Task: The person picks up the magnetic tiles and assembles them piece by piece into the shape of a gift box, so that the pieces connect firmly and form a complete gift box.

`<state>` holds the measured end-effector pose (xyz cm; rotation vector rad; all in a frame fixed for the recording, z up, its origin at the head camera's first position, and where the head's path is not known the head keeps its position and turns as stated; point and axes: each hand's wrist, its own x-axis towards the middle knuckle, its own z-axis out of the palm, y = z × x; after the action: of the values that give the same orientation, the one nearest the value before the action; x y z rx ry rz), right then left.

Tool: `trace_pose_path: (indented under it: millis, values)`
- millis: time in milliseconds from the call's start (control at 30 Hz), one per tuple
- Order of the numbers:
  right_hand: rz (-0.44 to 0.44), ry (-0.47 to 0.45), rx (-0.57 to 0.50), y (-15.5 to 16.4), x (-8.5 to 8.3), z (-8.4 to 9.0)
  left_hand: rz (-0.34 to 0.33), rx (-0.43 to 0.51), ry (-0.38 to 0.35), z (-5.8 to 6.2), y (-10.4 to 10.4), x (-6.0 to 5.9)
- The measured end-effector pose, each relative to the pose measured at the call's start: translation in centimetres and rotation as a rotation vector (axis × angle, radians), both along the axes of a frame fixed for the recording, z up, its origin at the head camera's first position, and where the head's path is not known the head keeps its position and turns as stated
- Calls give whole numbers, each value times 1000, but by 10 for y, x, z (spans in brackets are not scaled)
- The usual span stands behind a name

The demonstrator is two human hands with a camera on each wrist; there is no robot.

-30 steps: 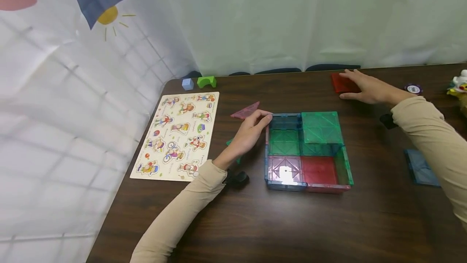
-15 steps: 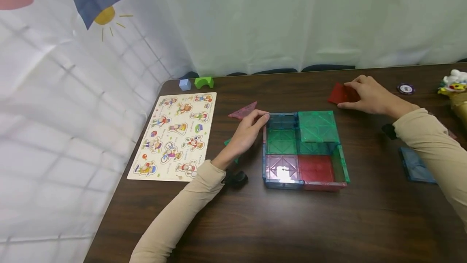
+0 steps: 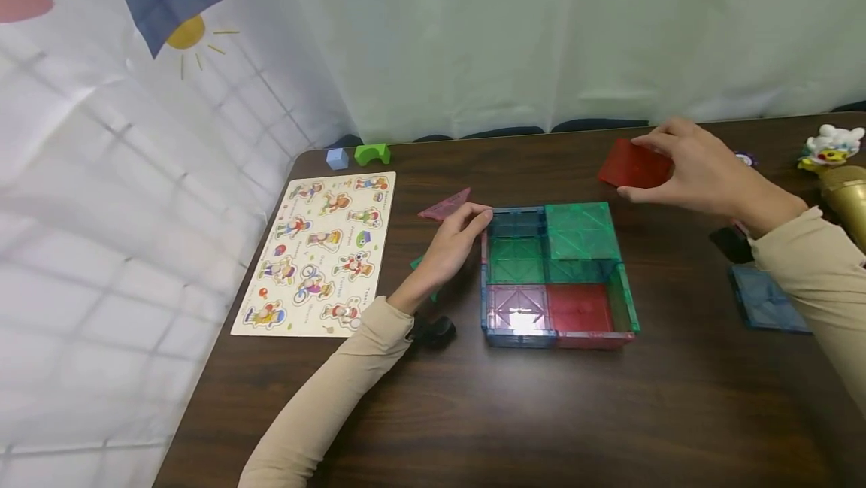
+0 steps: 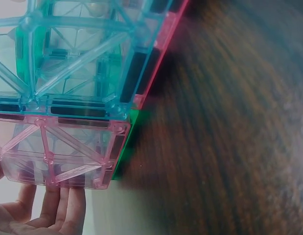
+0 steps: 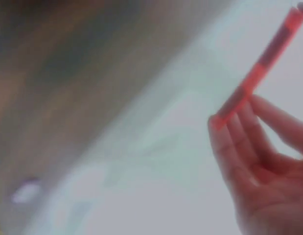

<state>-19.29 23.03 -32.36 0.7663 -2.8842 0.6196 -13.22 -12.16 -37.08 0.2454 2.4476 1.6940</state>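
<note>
— While the wooden picture puzzle (image 3: 314,253) lies flat by the table's left edge, with a blue cube (image 3: 336,159) and a green arch block (image 3: 372,153) just behind it, what is the left hand (image 3: 452,246) doing?

— It reaches forward from a beige sleeve, palm down, fingers nearly straight. The fingertips touch the far-left corner of the magnetic tile structure (image 3: 553,274); nothing is gripped. A pink triangle tile (image 3: 446,207) lies just beyond the fingers, and something green shows under the wrist.

— And in the wrist view?

— The fingers (image 4: 58,215) lie relaxed at the bottom edge, just below a pink square panel (image 4: 63,152) of the structure (image 4: 78,88), which sits on the dark wooden table (image 4: 229,137).

— What does the structure look like?

— A low square tray of translucent tiles: green, pink and red floor squares, low walls around them, and a green tile laid across the top of the far-right cell.

— Further right?

— The right hand (image 3: 697,168) hovers above the table behind the structure's far-right corner, wrist bent, holding a red square tile (image 3: 634,163) lifted and tilted. Thumb beneath, fingers curled over its upper edge.

— Is it a firm hold?

— The blurred right wrist view shows the tile (image 5: 261,66) edge-on, resting against the fingertips (image 5: 234,129).

— Anything past it?

— A blue square tile (image 3: 764,298) lies flat by the right forearm, and a small toy figure (image 3: 831,145) stands at the far-right edge.
</note>
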Motion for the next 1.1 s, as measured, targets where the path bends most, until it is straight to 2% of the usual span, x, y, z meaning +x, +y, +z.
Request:
trace_pose_path:
  millis: [100,200,300,367,467,567,867,1000,1100]
  values:
    - [106,88,-73,-26,16,20,-2,4,-5,0,0,0]
    - [232,131,-106,-57,32,33,0,9,-12,-1,-1,-1]
    - [330,120,-94,-84,43,41,-1,20,-16,-1,-1,-1]
    - [363,95,-65,-98,47,43,-7,50,-16,-1,-1,-2]
    - [395,69,-21,-114,49,42,-16,91,-24,-2,-1,-3]
    - [416,66,12,-123,47,37,-12,94,-30,-3,-2,-3]
    - [461,60,123,-132,46,28,-25,122,-35,-3,-2,-1]
    - [460,48,153,-132,47,26,-49,129,-37,-4,-3,-2]
    - [453,27,163,-131,48,26,-96,112,-18,-4,-6,0]
